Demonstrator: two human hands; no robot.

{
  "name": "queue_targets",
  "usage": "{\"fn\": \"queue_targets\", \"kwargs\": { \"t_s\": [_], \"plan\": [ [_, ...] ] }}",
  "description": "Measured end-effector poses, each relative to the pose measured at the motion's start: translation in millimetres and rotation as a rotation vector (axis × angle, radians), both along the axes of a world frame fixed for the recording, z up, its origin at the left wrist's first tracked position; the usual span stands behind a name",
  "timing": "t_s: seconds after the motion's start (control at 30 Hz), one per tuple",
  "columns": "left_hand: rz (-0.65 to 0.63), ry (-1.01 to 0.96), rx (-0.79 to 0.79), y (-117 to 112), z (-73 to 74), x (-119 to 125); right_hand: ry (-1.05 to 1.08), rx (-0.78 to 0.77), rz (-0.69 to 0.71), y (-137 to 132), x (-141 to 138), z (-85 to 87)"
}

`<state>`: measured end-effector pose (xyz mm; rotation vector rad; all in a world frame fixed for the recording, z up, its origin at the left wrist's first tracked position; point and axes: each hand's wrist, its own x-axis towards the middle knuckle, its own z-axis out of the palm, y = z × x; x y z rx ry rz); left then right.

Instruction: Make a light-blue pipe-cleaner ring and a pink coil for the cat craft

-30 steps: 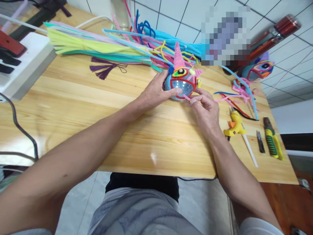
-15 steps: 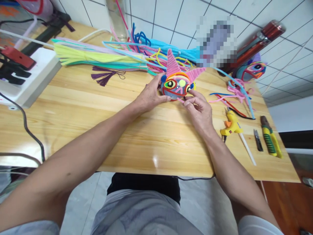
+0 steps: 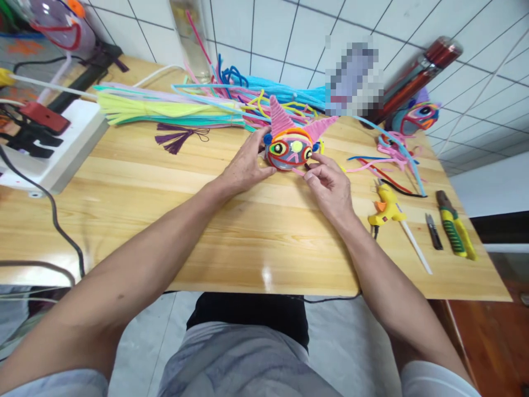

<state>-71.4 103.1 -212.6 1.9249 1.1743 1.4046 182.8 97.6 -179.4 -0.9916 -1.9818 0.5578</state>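
Observation:
A round grey ornament (image 3: 285, 160) with a colourful pipe-cleaner face and two pink pointed ears faces me on the wooden table. My left hand (image 3: 247, 162) grips its left side, thumb at the lower edge and fingers partly hidden behind. My right hand (image 3: 330, 182) is closed at its lower right, thumb and forefinger pinching a short pink pipe cleaner (image 3: 298, 172) that reaches under the face. Whether that strip is fixed to the ornament I cannot tell.
Bundled pipe cleaners (image 3: 173, 110) lie along the back beside a purple tassel (image 3: 177, 137). A yellow glue gun (image 3: 387, 207), small snips (image 3: 433, 231) and pliers (image 3: 454, 226) lie at right. A second ornament (image 3: 415, 118) and a red flask (image 3: 425, 71) stand behind; a power strip (image 3: 78, 149) is at left.
The camera view has shifted slightly, so the table's things appear displaced. Both hands keep their hold, and the ornament's face is turned nearly the same way.

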Motion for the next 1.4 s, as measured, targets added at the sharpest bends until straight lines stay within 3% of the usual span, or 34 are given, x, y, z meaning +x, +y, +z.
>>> {"fn": "queue_targets", "kwargs": {
  "t_s": [0.17, 0.37, 0.5, 0.77, 1.1, 1.4],
  "plan": [
    [0.071, -0.003, -0.031, -9.3, 6.8, -4.3, 0.012, 0.034, -0.031, -0.9, 3.2, 3.2],
    [0.306, -0.246, -0.038, -11.9, 27.0, -16.0, 0.044, 0.065, -0.072, -6.9, 1.9, 8.4],
    [0.306, -0.353, -0.058, -12.6, 32.1, -15.6, 0.030, 0.119, -0.047, -12.2, -0.1, 15.3],
    [0.316, -0.126, 0.065, -21.1, 38.4, 1.5, 0.003, 0.162, -0.004, -13.3, 0.1, 17.9],
    [0.442, -0.079, 0.164, -24.1, 39.3, 3.2, -0.041, 0.169, -0.029, -11.2, 2.2, 17.1],
    [0.448, -0.165, 0.034, -23.3, 38.1, 0.6, -0.101, 0.246, 0.071, -6.5, 0.6, 8.8]
  ]
}}
